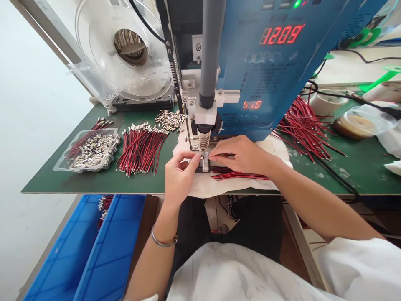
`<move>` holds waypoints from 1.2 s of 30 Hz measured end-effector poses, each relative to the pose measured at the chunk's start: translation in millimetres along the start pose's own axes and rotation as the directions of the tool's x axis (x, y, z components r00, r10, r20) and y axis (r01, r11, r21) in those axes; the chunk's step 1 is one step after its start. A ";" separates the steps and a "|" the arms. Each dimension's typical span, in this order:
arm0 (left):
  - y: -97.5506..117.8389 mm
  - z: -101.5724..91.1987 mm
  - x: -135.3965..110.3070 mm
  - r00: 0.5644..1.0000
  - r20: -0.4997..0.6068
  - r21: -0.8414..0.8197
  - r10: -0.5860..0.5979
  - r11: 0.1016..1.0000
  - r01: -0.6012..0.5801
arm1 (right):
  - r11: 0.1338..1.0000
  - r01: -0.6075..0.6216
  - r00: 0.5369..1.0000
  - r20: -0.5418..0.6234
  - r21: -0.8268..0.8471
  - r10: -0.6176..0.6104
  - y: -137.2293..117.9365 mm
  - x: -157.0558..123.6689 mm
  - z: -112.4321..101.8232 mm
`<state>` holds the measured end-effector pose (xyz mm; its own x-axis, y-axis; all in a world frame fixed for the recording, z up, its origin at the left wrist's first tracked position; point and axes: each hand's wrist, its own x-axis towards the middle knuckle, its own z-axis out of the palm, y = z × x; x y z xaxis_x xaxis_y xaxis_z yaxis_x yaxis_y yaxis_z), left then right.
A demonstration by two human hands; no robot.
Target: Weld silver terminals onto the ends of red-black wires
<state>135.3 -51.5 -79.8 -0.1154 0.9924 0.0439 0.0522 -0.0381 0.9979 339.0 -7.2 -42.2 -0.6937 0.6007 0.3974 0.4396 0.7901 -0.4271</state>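
Under the soldering machine's vertical head [204, 140], both my hands meet at a small metal fixture [205, 164]. My left hand [181, 173] is closed in a pinch at the fixture's left side, on what looks like a small metal connector, mostly covered by the fingertips. From the right, my right hand [239, 154] pinches a thin wire, largely hidden by the fingers, with its end at the fixture. Several red-and-black wires [241, 176] lie below that hand on a white cloth [203, 189].
Left on the green table [144, 184] are a plastic tub of metal connectors [97, 152], a bundle of wires with connectors [142, 150] and loose connectors [171, 120]. A blue machine body [260, 79] stands behind. More wires [305, 125] lie right; blue bins [103, 251] sit below left.
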 end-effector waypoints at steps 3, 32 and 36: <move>1.3 2.0 -1.3 1.000 -0.019 -0.001 0.015 1.000 -0.015 | 1.000 0.012 1.000 0.005 -0.010 -0.012 0.4 -0.7 0.2; 1.6 -38.3 1.9 0.993 0.017 0.156 0.120 0.980 -0.121 | 0.993 0.027 0.999 0.029 -0.114 -0.023 0.5 -2.6 -1.0; 2.0 -38.0 1.7 0.992 0.023 0.168 0.121 0.978 -0.123 | 0.992 0.005 0.999 0.036 -0.123 0.000 -0.1 -2.9 -1.0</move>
<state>97.6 -54.3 -76.0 -0.0856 0.9829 0.1630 0.2320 -0.1394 0.9627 341.5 -8.9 -42.6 -0.7137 0.5957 0.3684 0.5031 0.8020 -0.3221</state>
